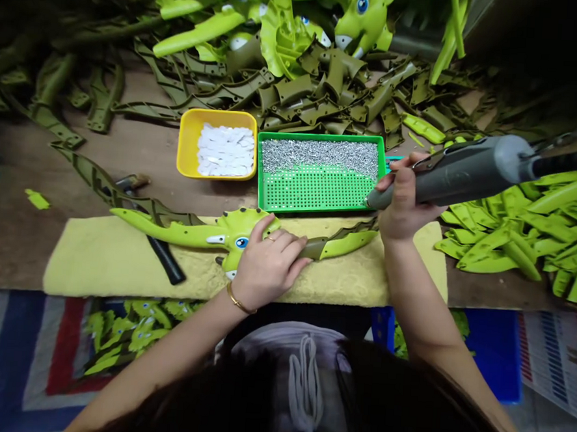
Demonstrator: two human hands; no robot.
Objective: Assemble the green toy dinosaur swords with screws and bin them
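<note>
My left hand (270, 264) is closed over a long lime-green and olive plastic dinosaur toy (228, 235), which has a blue-eyed, horned head in its middle. The toy lies on a folded yellow cloth (94, 266). In my right hand (400, 213) is a grey electric screwdriver (462, 171), its cord running off to the right. The screwdriver's tip is by the right side of a green perforated tray (264, 205) of small silver screws (321, 154), above the toy's right end. I cannot tell whether the tip carries a screw.
Left of the tray is a yellow tub (186, 167) of white pieces. A black-handled hammer (166, 260) lies partly under the toy. Olive parts (336, 82) and green dinosaur parts (280, 33) pile up behind; more green pieces (512, 236) heap at right. Below is a blue bin (497, 359).
</note>
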